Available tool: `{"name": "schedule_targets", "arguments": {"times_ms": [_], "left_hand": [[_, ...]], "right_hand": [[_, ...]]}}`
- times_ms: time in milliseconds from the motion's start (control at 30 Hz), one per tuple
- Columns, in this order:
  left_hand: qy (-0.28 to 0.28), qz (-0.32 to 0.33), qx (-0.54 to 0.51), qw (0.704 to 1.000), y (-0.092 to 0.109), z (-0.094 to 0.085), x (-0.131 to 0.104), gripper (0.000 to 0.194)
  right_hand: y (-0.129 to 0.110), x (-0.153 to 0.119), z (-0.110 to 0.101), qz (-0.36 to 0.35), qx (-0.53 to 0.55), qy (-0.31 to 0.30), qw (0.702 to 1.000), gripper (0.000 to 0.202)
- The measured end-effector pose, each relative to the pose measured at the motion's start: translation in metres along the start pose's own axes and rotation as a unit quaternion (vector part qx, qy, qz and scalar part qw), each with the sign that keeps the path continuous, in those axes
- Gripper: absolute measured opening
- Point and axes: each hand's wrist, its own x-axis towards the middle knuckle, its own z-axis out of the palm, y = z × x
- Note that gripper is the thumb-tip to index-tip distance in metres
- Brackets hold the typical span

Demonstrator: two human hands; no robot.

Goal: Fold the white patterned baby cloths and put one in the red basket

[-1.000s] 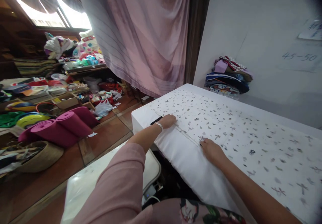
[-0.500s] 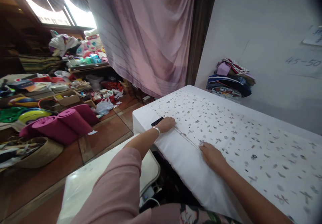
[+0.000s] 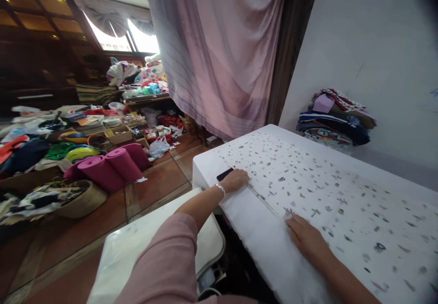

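Observation:
A white fabric (image 3: pixel 308 181) printed with small scattered motifs lies spread over a table with a white cover (image 3: pixel 255 229). Its near edge runs as a straight double line between my two hands. My left hand (image 3: pixel 236 180), a bracelet at its wrist, rests on that edge with its fingers closed at the cloth. Further along, toward the near right, my right hand (image 3: pixel 306 234) has its fingers pressed together at the same edge. Both sets of fingertips are partly hidden. A flat black object (image 3: pixel 225 174) lies just beyond my left hand, partly covered by it.
A cream padded surface (image 3: pixel 143 244) sits below my left arm. Folded cloths (image 3: pixel 333 117) are stacked by the wall past the table. Pink rolled mats (image 3: pixel 112 169), a woven basket (image 3: pixel 85 201) and piled goods crowd the floor at left. A curtain (image 3: pixel 226 53) hangs behind the table.
The view has turned left and tilted up, so the scene sits further right and lower. Both hands remain at the fabric's edge, with little visible change in their hold.

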Motion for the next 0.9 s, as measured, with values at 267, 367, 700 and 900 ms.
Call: {"name": "schedule_targets", "arguments": {"times_ms": [267, 367, 700, 900], "left_hand": [[-0.006, 0.009, -0.071, 0.997, -0.002, -0.006, 0.000, 0.022], [0.028, -0.094, -0.104, 0.990, -0.015, -0.006, 0.002, 0.033], [-0.054, -0.232, -0.069, 0.969, -0.087, -0.002, 0.005, 0.028], [-0.070, -0.203, -0.046, 0.976, -0.091, 0.001, 0.013, 0.022]], "right_hand": [[0.005, 0.002, 0.012, -0.001, -0.020, 0.019, 1.000, 0.038], [0.005, 0.003, 0.021, 0.001, -0.042, 0.037, 0.998, 0.039], [0.006, 0.002, 0.028, -0.020, -0.050, 0.086, 0.995, 0.040], [0.002, 0.001, 0.027, -0.022, -0.009, 0.106, 0.994, 0.033]]}}
